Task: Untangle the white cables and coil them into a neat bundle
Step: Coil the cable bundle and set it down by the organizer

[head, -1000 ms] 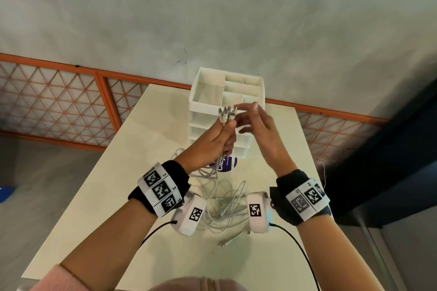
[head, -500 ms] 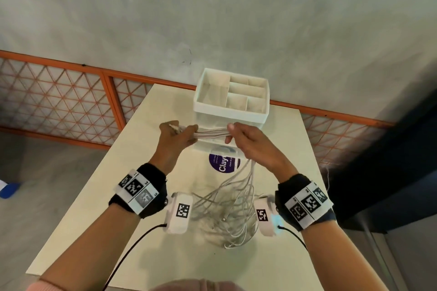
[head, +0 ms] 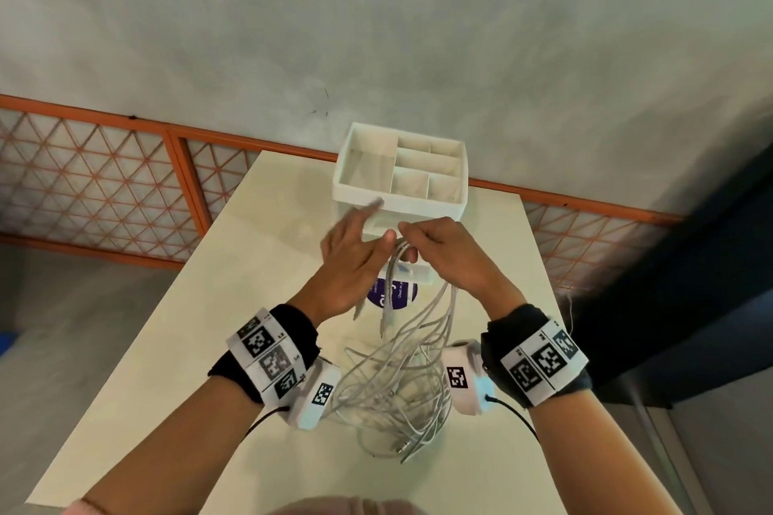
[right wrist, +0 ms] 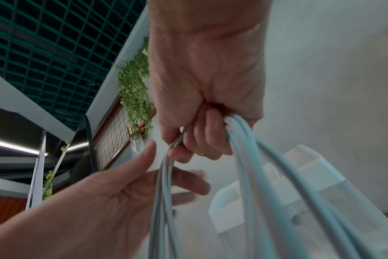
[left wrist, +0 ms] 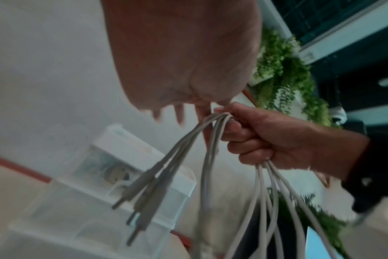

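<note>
My right hand (head: 435, 251) grips a bunch of white cables (head: 418, 330) above the table, fingers curled round them (left wrist: 244, 138). Their plug ends (left wrist: 142, 206) droop over the fist and hang free on the left side. The long strands fall from the fist into a loose tangled heap (head: 393, 401) on the table between my wrists. My left hand (head: 355, 255) is beside the right, fingers spread and straight, blurred by motion, holding nothing (right wrist: 131, 177). In the right wrist view the cables (right wrist: 250, 157) run down out of my fist.
A white organiser with several compartments (head: 359, 192) stands on clear drawers at the table's far end, just behind my hands. A purple round sticker (head: 397, 297) lies under the hanging plugs. The cream table (head: 167, 347) ends near an orange lattice railing (head: 104, 188) on the left.
My left hand has let go of the plug ends and opened, swinging back toward the right hand. The plugs now dangle from my right fist, which stays holding the bunch.
</note>
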Demonstrator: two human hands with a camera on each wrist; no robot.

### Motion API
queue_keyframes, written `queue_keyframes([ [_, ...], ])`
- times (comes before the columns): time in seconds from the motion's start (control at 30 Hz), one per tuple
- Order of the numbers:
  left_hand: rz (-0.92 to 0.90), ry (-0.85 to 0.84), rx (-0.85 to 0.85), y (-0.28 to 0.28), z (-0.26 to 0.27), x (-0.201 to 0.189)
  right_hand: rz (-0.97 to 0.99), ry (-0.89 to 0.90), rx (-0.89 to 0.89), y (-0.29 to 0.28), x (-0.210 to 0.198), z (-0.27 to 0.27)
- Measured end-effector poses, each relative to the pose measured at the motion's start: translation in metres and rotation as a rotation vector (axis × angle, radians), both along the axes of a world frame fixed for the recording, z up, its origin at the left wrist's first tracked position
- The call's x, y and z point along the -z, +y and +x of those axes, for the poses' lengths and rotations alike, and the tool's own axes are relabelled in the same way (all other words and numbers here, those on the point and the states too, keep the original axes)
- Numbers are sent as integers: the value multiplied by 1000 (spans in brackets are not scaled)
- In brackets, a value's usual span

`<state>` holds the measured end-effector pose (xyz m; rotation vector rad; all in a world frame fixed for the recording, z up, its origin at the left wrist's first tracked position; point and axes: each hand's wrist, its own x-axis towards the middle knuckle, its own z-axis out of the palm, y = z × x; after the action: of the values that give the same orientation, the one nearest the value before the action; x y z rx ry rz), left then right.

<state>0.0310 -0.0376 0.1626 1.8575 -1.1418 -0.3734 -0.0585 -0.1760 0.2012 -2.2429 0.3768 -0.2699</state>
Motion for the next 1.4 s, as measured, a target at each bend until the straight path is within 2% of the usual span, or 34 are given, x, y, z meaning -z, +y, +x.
queue_keyframes([
  [0.07,-72,322,195,-1,-2,-1,24,-22,21,-1,-2,0],
  [0.13,-84,550,274,2,-5,1,14,-37,68,-7,-8,-2],
  [0.27,-63,657,341,4,-6,0,82,9,92,-20,-16,-4],
  [0.33,-95,699,307,4,-3,-7,187,31,86,-21,-13,-6],
  [0.53,-280,720,189,4,16,-15,568,52,-112,-20,38,-16],
  [0.63,-298,655,140,4,14,-3,759,0,-54,-1,62,-11],
  [0.77,-157,536,112,2,7,13,743,-172,162,9,65,-3],
  [0.87,-110,496,129,-4,-1,17,749,-206,193,9,57,4],
  [1.13,-221,468,80,-20,-12,16,761,-95,186,3,59,19],
  [1.4,-227,596,78,-20,-8,23,836,68,160,7,52,20],
])
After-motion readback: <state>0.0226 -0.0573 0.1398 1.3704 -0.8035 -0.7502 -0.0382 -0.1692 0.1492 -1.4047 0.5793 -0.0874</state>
